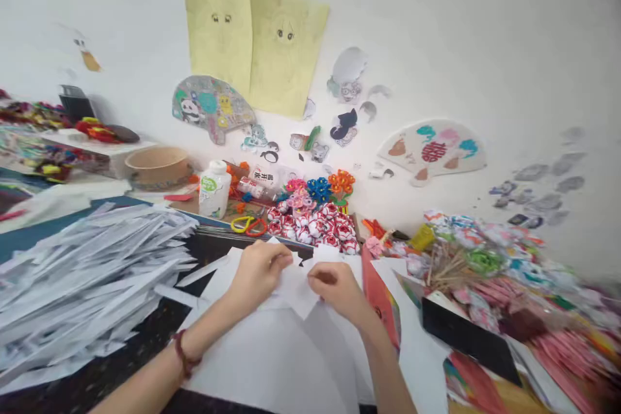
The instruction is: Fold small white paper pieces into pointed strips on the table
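**Two hands folding white paper at a crowded craft table**

At the centre of the frame, the left hand and right hand both pinch a small folded white paper piece, fingers closed on its upper edges. It is already creased to a downward point, so folding looks partly done; no finished shape shows yet. It rests over larger white sheets. A heap of white paper strips fills the left side; red-and-white paper balls sit just above the hands.
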The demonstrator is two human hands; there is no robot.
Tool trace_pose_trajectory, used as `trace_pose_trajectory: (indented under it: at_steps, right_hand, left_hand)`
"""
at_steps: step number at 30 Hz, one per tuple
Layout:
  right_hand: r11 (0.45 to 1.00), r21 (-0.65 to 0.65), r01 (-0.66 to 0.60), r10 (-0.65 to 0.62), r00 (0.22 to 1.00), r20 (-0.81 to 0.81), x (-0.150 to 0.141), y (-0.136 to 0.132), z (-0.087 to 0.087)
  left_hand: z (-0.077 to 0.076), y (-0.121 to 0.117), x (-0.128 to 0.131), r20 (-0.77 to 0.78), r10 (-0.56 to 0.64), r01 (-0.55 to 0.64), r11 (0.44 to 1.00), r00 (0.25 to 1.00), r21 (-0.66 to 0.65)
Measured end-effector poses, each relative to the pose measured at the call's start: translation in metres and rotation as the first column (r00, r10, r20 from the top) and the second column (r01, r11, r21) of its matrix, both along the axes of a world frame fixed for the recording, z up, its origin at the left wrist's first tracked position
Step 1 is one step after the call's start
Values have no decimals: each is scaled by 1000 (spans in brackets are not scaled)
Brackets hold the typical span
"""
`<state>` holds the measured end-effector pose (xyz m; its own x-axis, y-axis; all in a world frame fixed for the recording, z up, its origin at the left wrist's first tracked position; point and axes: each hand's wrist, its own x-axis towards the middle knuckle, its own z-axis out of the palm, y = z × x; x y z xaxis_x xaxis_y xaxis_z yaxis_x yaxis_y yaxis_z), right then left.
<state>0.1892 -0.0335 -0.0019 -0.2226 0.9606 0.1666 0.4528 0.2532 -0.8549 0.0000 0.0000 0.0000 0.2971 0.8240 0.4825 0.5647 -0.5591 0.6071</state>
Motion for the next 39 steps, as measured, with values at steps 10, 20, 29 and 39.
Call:
trace_pose_trajectory:
  at_steps: [10,20,29,39]
  right_hand:
    - [965,187,187,-223,955,195,6,4,-5]
    - [796,306,522,-525,847,-79,11,3,1]
    - [963,105,247,-193,910,-367,-39,-3,-5]
    - [918,229,323,-290,943,-165,-32,-5,1]
  left_hand:
    - [-5,4,3,23,120,-119,993,993,-16]
    - [4,10,-13,217,317,-325,946,923,1]
    - [3,-9,10,248,-126,150,985,961,-81]
    - [4,-3,6,53,-58,53,995,997,87]
